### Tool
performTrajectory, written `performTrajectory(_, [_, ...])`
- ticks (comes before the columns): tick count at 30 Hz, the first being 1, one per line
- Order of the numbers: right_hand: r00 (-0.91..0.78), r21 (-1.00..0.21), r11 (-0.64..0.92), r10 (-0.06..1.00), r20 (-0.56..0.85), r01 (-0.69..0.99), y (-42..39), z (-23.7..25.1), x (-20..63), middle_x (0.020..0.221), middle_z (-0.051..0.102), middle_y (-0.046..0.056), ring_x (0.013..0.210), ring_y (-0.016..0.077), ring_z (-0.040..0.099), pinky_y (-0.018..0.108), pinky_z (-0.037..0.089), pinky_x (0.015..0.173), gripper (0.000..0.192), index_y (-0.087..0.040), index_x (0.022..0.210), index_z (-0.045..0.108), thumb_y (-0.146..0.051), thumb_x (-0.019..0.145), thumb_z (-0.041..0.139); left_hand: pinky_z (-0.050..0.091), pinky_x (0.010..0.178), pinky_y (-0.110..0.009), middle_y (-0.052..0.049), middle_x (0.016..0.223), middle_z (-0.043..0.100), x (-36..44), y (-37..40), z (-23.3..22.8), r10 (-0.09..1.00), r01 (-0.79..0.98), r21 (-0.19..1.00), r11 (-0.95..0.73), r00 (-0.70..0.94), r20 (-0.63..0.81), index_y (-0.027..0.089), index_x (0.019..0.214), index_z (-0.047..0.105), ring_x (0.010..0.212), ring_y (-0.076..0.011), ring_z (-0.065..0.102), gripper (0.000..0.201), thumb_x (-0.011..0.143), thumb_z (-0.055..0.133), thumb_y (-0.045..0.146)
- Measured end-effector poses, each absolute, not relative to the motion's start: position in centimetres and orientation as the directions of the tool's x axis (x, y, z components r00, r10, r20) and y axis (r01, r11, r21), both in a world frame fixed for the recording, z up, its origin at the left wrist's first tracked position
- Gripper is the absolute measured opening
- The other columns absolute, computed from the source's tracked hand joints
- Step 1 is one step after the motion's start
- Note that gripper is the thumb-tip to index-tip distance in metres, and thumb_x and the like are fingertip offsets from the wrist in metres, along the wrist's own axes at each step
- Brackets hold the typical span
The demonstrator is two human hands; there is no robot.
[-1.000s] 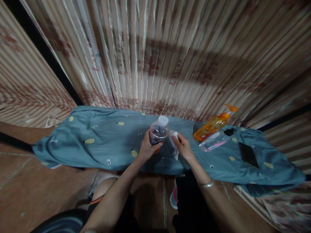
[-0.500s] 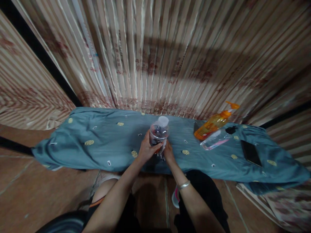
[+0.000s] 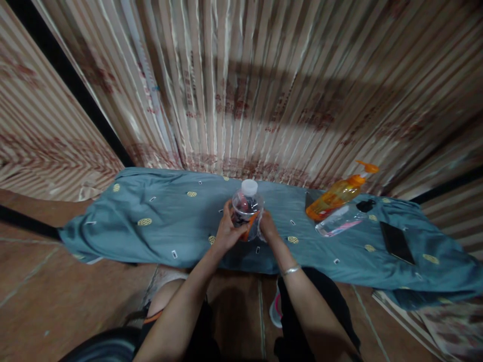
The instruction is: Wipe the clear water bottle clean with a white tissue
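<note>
A: In the head view, at the centre of the frame, your left hand (image 3: 226, 232) is wrapped around the clear bottle (image 3: 247, 208) with a white cap, upright over the surface (image 3: 169, 221) covered in blue cloth. Your right hand (image 3: 268, 227) presses on its other side; whether it also pinches something, I cannot tell.

B: How will it handle?

A: Probably light, thin-walled and a bit slippery; hold the middle of the body, not hard.

B: And the count?

A: Three bottles: this one, one orange pump bottle (image 3: 335, 193) and one clear bottle lying down (image 3: 339, 223) at the right. Also one dark phone (image 3: 397, 242).
</note>
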State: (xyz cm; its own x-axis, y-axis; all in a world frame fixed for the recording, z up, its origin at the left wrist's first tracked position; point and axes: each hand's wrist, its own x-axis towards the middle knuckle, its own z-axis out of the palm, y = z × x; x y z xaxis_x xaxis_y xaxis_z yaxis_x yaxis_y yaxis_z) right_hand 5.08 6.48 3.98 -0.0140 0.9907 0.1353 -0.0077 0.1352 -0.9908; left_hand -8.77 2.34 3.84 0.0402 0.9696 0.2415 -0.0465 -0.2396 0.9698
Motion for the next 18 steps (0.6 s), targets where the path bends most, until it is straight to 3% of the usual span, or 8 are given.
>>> performTrajectory(5, [0.060,-0.996,0.072,0.996,0.069,-0.044,2.8,1.6,4.4,0.081,0.074,0.004,0.080,0.0225,0.067,0.037,0.053,0.082,0.038,-0.023,0.082,0.068,-0.058,0.080,0.053,0.041,0.107,-0.042,-0.012,0.133,0.057,-8.9,2.1,4.2,0.957,0.091,0.954,-0.286,-0.024,0.290,0.019,0.133,0.037,0.122,-0.0257,0.056,0.076,0.068,0.075,0.033])
performTrajectory(10, [0.034,-0.983,0.121,0.992,0.118,-0.135,5.2,9.3,5.0,0.084,0.075,0.002,0.079,0.0206,0.068,0.033,0.053,0.076,0.050,-0.021,0.105,0.069,-0.063,0.084,0.050,0.045,0.102,-0.044,-0.009,0.120,0.061,-8.7,2.0,3.9,0.943,0.202,0.925,-0.321,-0.019,0.332,0.019,0.122,0.051,0.114,-0.0266,0.059,0.073,0.059,0.085,0.035])
performTrajectory(14, [-0.198,-0.990,0.074,0.975,0.096,-0.119,7.7,12.9,5.2,0.074,0.073,0.005,0.070,0.0213,0.068,0.032,0.052,0.067,0.050,-0.018,0.087,0.074,-0.065,0.078,0.061,0.045,0.101,-0.045,-0.008,0.115,0.061,-8.9,2.0,3.9,0.925,0.298,0.879,-0.373,0.042,0.378,0.019,0.118,0.058,0.113,-0.0269,0.057,0.068,0.057,0.086,0.033])
performTrajectory(18, [-0.094,-0.989,0.014,0.995,0.028,-0.149,7.4,9.2,5.0,0.074,0.073,0.003,0.073,0.0213,0.067,0.034,0.053,0.074,0.047,-0.022,0.077,0.071,-0.067,0.074,0.060,0.045,0.101,-0.047,-0.008,0.113,0.059,-9.4,2.2,4.1,0.936,0.390,0.856,-0.339,0.046,0.350,0.019,0.115,0.062,0.113,-0.0288,0.054,0.069,0.054,0.089,0.036])
